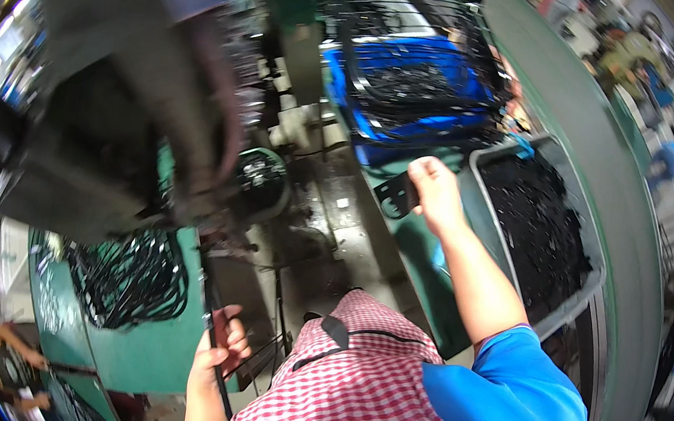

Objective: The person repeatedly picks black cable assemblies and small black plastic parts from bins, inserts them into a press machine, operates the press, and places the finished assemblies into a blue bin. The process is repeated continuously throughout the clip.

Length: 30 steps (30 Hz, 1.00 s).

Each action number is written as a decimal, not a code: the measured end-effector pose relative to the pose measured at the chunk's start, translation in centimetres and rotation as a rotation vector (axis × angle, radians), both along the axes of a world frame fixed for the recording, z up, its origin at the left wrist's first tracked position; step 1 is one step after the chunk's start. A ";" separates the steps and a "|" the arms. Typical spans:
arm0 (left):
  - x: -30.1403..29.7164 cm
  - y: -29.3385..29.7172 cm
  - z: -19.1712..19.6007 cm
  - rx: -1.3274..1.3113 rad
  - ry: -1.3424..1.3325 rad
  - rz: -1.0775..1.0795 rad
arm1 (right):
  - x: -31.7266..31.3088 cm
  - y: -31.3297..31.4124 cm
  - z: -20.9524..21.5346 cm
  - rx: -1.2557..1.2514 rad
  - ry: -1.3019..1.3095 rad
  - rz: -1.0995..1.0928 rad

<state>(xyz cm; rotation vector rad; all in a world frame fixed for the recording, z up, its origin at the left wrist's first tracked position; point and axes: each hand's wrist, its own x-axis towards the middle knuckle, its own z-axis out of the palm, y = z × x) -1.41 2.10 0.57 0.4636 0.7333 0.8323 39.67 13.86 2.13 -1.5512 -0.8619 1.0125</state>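
My left hand (pixel 224 345), low in the head view, is closed around a long thin black strip (pixel 208 300). That strip runs up toward the dark machine and down past my wrist. My right hand (pixel 436 194) pinches a flat black plate with small holes (pixel 395 196) above a narrow green surface (pixel 421 251). Right beside that hand stands a grey bin (pixel 487 203) filled with small black parts (pixel 537 228). The exact kind of the plate and the strip cannot be made out.
A large dark machine (pixel 122 97), blurred, fills the left. A bundle of black strips (pixel 128 277) lies on a green table (pixel 143 360). Farther off are a blue crate (pixel 341 83) with black frames and a bucket (pixel 263 175). Another person's hand (pixel 35 358) shows at lower left.
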 end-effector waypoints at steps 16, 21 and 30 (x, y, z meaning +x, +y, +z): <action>-2.3 0.4 -1.5 0.123 -0.127 -0.101 | -15.7 -2.3 5.3 -0.151 0.069 1.620; -3.3 1.2 -1.8 0.111 -0.118 -0.164 | -14.9 -8.2 1.2 -0.333 0.580 1.668; -4.5 2.4 -1.4 0.121 -0.040 -0.227 | -15.8 -6.3 0.0 -0.092 0.126 0.873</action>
